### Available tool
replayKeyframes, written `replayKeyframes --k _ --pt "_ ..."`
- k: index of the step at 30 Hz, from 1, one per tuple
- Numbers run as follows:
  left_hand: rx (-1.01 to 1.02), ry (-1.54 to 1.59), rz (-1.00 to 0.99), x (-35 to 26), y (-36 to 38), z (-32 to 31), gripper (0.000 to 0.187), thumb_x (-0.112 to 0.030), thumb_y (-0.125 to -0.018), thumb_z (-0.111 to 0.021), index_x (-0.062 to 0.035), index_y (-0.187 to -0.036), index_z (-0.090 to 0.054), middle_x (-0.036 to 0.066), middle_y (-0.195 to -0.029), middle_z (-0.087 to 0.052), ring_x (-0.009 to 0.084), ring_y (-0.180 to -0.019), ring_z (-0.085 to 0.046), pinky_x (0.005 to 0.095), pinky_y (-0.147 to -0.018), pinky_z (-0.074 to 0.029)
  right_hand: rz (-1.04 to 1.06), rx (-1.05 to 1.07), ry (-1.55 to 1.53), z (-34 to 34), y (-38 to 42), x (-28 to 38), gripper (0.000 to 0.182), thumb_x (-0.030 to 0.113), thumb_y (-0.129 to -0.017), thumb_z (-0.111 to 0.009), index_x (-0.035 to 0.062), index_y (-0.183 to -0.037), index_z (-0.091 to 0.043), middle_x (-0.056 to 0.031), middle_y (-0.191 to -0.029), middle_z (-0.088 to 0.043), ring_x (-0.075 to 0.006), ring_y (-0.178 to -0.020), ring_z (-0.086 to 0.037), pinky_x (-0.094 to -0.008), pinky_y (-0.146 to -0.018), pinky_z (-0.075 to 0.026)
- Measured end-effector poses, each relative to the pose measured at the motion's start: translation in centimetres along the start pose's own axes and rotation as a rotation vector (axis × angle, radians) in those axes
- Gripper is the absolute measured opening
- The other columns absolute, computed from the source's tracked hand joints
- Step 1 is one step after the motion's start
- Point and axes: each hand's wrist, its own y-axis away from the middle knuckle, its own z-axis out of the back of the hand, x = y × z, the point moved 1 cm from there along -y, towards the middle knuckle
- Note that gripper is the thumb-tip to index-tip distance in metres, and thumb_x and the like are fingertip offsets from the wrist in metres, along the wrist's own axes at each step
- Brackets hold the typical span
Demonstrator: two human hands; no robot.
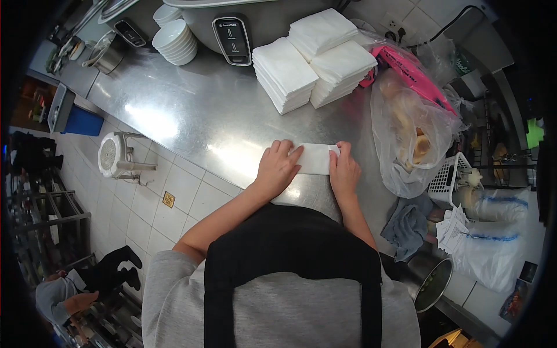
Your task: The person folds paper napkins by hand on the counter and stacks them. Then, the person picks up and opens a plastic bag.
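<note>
A folded white paper napkin lies on the steel counter in front of my body. My left hand grips its left end, fingers bent and thumb resting along the edge. At the other end, my right hand pinches the napkin's right edge between thumb and fingers. Just beyond it stand neat stacks of white napkins, with one more pile on top at the back.
Stacked white bowls and a large cooker stand at the back. Plastic bags with bread, a grey cloth and a white basket are on the right. A white stool and another person are left.
</note>
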Motion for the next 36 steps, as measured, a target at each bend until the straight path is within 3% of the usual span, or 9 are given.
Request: replayKeyframes --k 4,8,10,14,20,28,30,33,36 --pt "-0.067 -0.205 -0.397 0.0 -1.5 -2.9 0.043 -0.015 -0.081 -0.056 0.0046 -0.119 -0.053 0.022 -0.139 -0.037 0.0361 -0.128 -0.037 0.0460 -0.103 -0.035 0.020 0.003 0.016 -0.1 -0.2 0.0 0.023 0.017 -0.088 -0.055 0.0095 -0.107 -0.046 -0.0176 -0.078 -0.065 -0.0398 -0.070 -0.063 -0.0492 -0.059 -0.046" --pt "0.035 -0.071 -0.348 -1.1 -1.9 -5.2 0.056 -0.023 -0.085 -0.050 0.0075 -0.132 -0.040 0.023 -0.144 -0.030 0.0342 -0.136 -0.027 0.0451 -0.109 -0.025 -0.080 0.103 -0.050 1.0 -0.4 0.1 0.030 0.016 -0.087 -0.056 0.0071 -0.114 -0.046 -0.0205 -0.095 -0.064 -0.0388 -0.086 -0.062 -0.0479 -0.071 -0.047" --pt "0.052 -0.096 -0.371 -0.8 -1.9 -5.4 0.061 -0.027 -0.087 -0.047 0.0074 -0.136 -0.033 0.024 -0.145 -0.028 0.0345 -0.137 -0.025 0.0460 -0.110 -0.022 0.160 -0.143 0.032 2.4 -0.1 1.4 0.045 0.018 -0.084 -0.057 0.0011 -0.124 -0.044 -0.0229 -0.119 -0.053 -0.0376 -0.108 -0.053 -0.0469 -0.087 -0.042" --pt "0.100 -0.168 -0.454 -0.5 -2.0 -5.8 0.068 -0.031 -0.086 -0.046 0.0066 -0.139 -0.028 0.024 -0.147 -0.023 0.0363 -0.139 -0.018 0.0486 -0.111 -0.019 0.498 0.309 -0.196 0.2 2.8 3.0 0.070 0.030 -0.085 -0.057 -0.0095 -0.136 -0.029 -0.0271 -0.142 -0.028 -0.0408 -0.133 -0.028 -0.0461 -0.110 -0.023" --pt "0.218 -0.285 -0.436 -0.3 -2.1 -5.1 0.073 -0.037 -0.085 -0.043 0.0063 -0.141 -0.025 0.025 -0.149 -0.020 0.0364 -0.140 -0.016 0.0521 -0.111 -0.016 0.473 0.355 -0.089 0.2 2.6 1.2 0.093 0.045 -0.085 -0.054 -0.0093 -0.143 -0.006 -0.0279 -0.150 -0.007 -0.0406 -0.140 -0.009 -0.0446 -0.114 -0.012" --pt "0.290 -0.162 -0.409 1.5 1.9 -1.7 0.070 -0.046 -0.086 -0.055 -0.0087 -0.141 -0.033 0.021 -0.149 -0.021 0.0367 -0.139 -0.018 0.0629 -0.104 -0.020 0.457 0.420 0.143 2.2 2.5 -2.3 0.061 0.019 -0.086 -0.054 -0.0018 -0.139 -0.031 -0.0182 -0.146 -0.030 -0.0315 -0.137 -0.027 -0.0475 -0.111 -0.022" --pt "0.240 0.040 -0.352 2.2 2.9 -0.7 0.058 -0.037 -0.087 -0.057 -0.0079 -0.136 -0.042 0.021 -0.143 -0.035 0.0353 -0.136 -0.027 0.0577 -0.107 -0.022 0.578 0.295 0.316 2.3 2.3 -2.2 0.054 0.013 -0.083 -0.055 -0.0020 -0.133 -0.040 -0.0166 -0.141 -0.039 -0.0305 -0.129 -0.039 -0.0445 -0.105 -0.032" --pt "0.102 0.710 0.034 2.5 4.1 1.2 0.034 -0.020 -0.090 -0.057 -0.0030 -0.119 -0.058 0.018 -0.112 -0.063 0.0283 -0.110 -0.059 0.0410 -0.096 -0.043 0.593 0.131 0.138 1.8 1.8 -1.8 0.041 0.006 -0.078 -0.056 0.0006 -0.119 -0.055 -0.0130 -0.125 -0.054 -0.0280 -0.113 -0.051 -0.0398 -0.093 -0.040" --pt "0.072 1.270 0.386 4.1 5.4 -0.7 0.029 -0.014 -0.093 -0.053 0.0046 -0.116 -0.057 0.014 -0.107 -0.065 0.0178 -0.094 -0.065 0.0288 -0.085 -0.050 0.520 0.091 0.017 2.0 0.3 -0.6 0.028 0.002 -0.076 -0.057 0.0035 -0.103 -0.063 -0.0105 -0.109 -0.062 -0.0264 -0.101 -0.056 -0.0365 -0.083 -0.043"
